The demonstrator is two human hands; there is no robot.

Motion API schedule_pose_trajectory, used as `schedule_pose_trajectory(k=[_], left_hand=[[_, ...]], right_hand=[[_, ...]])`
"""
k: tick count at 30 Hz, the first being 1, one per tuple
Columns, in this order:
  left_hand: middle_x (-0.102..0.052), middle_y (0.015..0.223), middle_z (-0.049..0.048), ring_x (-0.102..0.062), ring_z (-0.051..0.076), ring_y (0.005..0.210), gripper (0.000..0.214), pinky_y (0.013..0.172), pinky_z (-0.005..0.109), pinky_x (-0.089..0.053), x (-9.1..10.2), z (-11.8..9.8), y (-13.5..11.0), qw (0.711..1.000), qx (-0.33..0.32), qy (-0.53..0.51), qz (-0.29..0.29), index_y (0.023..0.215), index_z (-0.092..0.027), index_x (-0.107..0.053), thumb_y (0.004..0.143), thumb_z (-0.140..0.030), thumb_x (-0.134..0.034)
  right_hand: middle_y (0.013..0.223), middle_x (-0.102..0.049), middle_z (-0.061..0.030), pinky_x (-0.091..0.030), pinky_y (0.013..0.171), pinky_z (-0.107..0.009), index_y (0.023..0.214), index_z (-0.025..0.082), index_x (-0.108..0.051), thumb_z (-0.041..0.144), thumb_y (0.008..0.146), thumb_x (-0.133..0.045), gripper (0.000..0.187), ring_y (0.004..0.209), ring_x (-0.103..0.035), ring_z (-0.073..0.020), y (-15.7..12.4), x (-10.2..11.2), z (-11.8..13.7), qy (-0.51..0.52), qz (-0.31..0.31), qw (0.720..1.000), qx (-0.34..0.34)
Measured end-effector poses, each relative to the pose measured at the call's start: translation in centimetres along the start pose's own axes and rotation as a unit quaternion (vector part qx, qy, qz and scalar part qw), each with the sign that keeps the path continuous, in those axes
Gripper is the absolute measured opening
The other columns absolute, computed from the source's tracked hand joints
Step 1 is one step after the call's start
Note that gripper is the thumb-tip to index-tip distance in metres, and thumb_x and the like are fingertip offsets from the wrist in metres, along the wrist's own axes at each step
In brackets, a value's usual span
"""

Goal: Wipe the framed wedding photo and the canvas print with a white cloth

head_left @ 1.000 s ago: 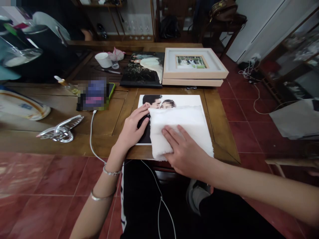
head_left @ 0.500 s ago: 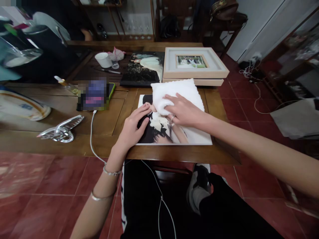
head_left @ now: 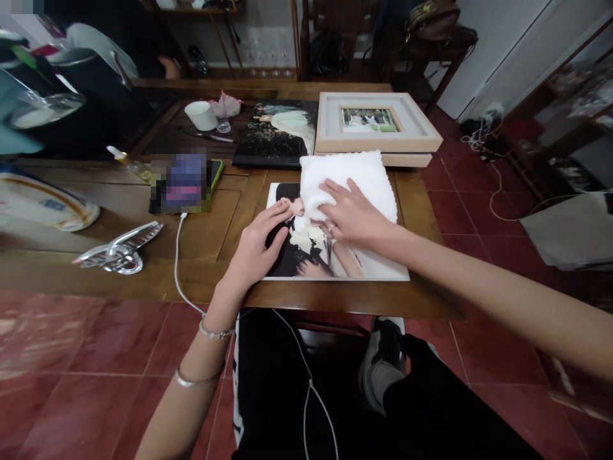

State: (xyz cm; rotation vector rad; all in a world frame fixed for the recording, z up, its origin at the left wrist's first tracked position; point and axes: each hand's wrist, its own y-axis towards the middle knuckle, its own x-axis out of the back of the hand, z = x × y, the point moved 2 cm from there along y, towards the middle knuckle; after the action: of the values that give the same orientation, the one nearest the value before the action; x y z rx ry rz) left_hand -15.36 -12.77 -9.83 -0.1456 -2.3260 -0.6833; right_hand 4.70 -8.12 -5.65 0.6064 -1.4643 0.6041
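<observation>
Has slid white towel point(head_left: 349, 166) over photo print's point(head_left: 345, 265) far-right corner, shifting contact off its near half; bunches cloth in right hand point(head_left: 357, 217), fingers half-curled; steadies print by wooden table's point(head_left: 297, 294) near edge with left hand point(head_left: 256, 246), fingers loosely spread, grasping nothing.

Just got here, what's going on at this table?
A person is bent to a photo panel lying flat near the close edge of the wooden table. The left hand rests on the panel's left side. The right hand is on a white cloth, which covers the panel's upper right part and reaches past its far edge. Behind it are a dark picture and a light wooden frame.
</observation>
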Motion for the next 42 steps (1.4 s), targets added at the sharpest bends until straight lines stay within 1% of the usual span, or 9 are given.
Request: schedule_pose_trajectory(k=[3, 8, 13, 18, 26, 33, 36, 39, 42], left_hand=[[-0.058, 0.141, 0.0124, -0.05, 0.025, 0.136, 0.033, 0.117, 0.048, -0.038, -0.1, 0.1, 0.0, 1.0, -0.007, -0.003, -0.007, 0.127, -0.016, -0.064, 0.098, -0.027, -0.049], [-0.059, 0.14, 0.0127, -0.05, 0.025, 0.135, 0.033, 0.115, 0.049, -0.039, -0.1, 0.4, 0.0, 1.0, -0.013, 0.014, -0.007, 0.125, -0.016, -0.064, 0.098, -0.027, -0.049], [-0.058, 0.142, 0.0094, -0.052, 0.025, 0.134, 0.033, 0.113, 0.049, -0.042, 0.0, 0.3, 0.0, 1.0, -0.007, 0.024, -0.003, 0.125, -0.019, -0.064, 0.098, -0.026, -0.048], [-0.058, 0.141, 0.012, -0.051, 0.025, 0.135, 0.033, 0.114, 0.049, -0.041, -0.1, 0.4, 0.0, 1.0, -0.008, 0.026, -0.002, 0.125, -0.017, -0.064, 0.098, -0.026, -0.048], [-0.057, 0.142, 0.0108, -0.049, 0.025, 0.137, 0.033, 0.117, 0.048, -0.037, 0.0, 0.0, 0.0, 1.0, -0.003, -0.002, -0.001, 0.127, -0.017, -0.063, 0.099, -0.027, -0.049], [-0.056, 0.143, 0.0118, -0.051, 0.024, 0.135, 0.036, 0.116, 0.046, -0.039, 0.1, -0.1, 0.1, 1.0, 0.014, 0.014, 0.003, 0.128, -0.016, -0.062, 0.1, -0.033, -0.047], [-0.055, 0.144, 0.0107, -0.051, 0.024, 0.134, 0.038, 0.114, 0.046, -0.04, 0.3, -0.5, 0.1, 0.999, 0.015, 0.025, -0.019, 0.131, -0.019, -0.059, 0.102, -0.036, -0.043], [-0.052, 0.147, 0.0095, -0.049, 0.023, 0.136, 0.039, 0.115, 0.045, -0.039, 0.5, -0.7, 0.0, 0.998, 0.003, 0.035, -0.059, 0.136, -0.022, -0.056, 0.103, -0.037, -0.039], [-0.048, 0.151, 0.0095, -0.045, 0.023, 0.14, 0.043, 0.118, 0.044, -0.034, 0.6, -0.7, -0.1, 0.996, -0.013, 0.033, -0.083, 0.142, -0.022, -0.05, 0.105, -0.037, -0.035]], right_hand=[[0.152, -0.039, -0.0277, -0.023, 0.113, -0.066, 0.118, 0.01, -0.068, 0.011, 0.086, -0.056, 0.034, 0.145, -0.03, -0.0405, -1.9, 0.0, 2.7, -0.011, 0.009, 1.0, 0.022], [0.145, -0.05, -0.026, -0.033, 0.106, -0.068, 0.108, 0.017, -0.074, 0.022, 0.089, -0.059, 0.025, 0.137, -0.043, -0.0437, -5.4, 0.6, 7.0, -0.019, -0.008, 0.995, 0.101], [0.137, -0.056, -0.0282, -0.04, 0.1, -0.067, 0.099, 0.015, -0.076, 0.025, 0.092, -0.055, 0.024, 0.129, -0.051, -0.0435, -7.2, 1.0, 8.7, -0.033, -0.039, 0.989, 0.138], [0.14, -0.054, -0.0266, -0.039, 0.104, -0.064, 0.106, 0.017, -0.075, 0.027, 0.084, -0.066, 0.026, 0.133, -0.048, -0.0421, -6.5, 0.5, 7.2, -0.008, -0.032, 0.99, 0.136], [0.15, -0.043, -0.0258, -0.027, 0.113, -0.06, 0.115, 0.011, -0.069, 0.014, 0.084, -0.061, 0.032, 0.143, -0.035, -0.0365, -2.2, -0.1, 1.3, 0.005, -0.007, 0.999, 0.051], [0.141, -0.052, -0.0259, -0.035, 0.107, -0.05, 0.108, 0.009, -0.068, 0.009, 0.084, -0.051, 0.029, 0.134, -0.047, -0.0324, 1.0, 0.5, -2.8, 0.003, -0.044, 0.998, 0.035], [0.143, -0.05, -0.0256, -0.033, 0.108, -0.053, 0.112, 0.009, -0.067, 0.009, 0.086, -0.05, 0.031, 0.137, -0.042, -0.0333, 1.5, 0.5, -2.5, -0.001, -0.032, 0.999, 0.016], [0.149, -0.042, -0.0279, -0.026, 0.111, -0.061, 0.121, 0.008, -0.064, 0.013, 0.089, -0.052, 0.035, 0.144, -0.031, -0.0381, 1.3, 0.3, -0.8, -0.015, 0.0, 1.0, 0.007], [0.152, -0.038, -0.0293, -0.023, 0.112, -0.065, 0.124, 0.008, -0.063, 0.014, 0.088, -0.056, 0.038, 0.145, -0.028, -0.0407, 0.5, 0.3, 1.8, -0.021, 0.023, 0.998, 0.061]])
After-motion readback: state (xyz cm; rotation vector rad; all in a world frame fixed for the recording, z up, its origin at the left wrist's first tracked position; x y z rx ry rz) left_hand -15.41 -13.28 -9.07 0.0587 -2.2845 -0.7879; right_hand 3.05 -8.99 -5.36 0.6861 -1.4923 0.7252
